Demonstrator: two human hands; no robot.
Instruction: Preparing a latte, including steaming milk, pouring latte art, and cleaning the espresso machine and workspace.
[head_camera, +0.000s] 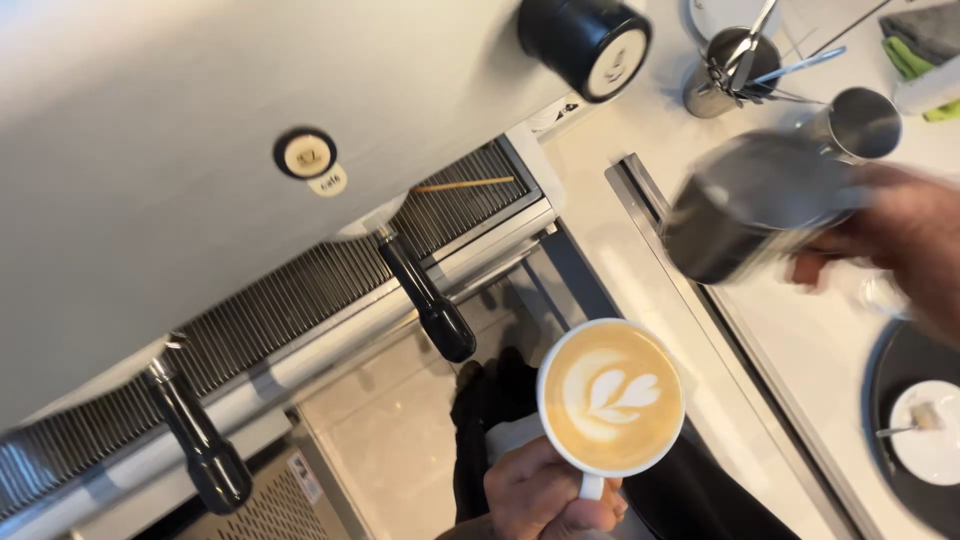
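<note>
The left hand (545, 495) pinches the handle of one white latte cup (611, 397), below-right of the espresso machine (200, 150). The right hand (895, 245) grips one blurred steel pitcher (750, 205), right of the machine's two portafilter handles (425, 300).

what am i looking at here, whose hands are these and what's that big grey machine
This is one picture from a camera worn on a person's head, looking straight down at their own two hands. The left hand holds a white cup of coffee by its handle, with a leaf pattern in the foam. The right hand holds a metal jug, blurred by motion. The big grey thing is an espresso machine; two black handles stick out below its grille. On the white counter at right stand a smaller metal jug, a cup of spoons and a small plate.
</note>
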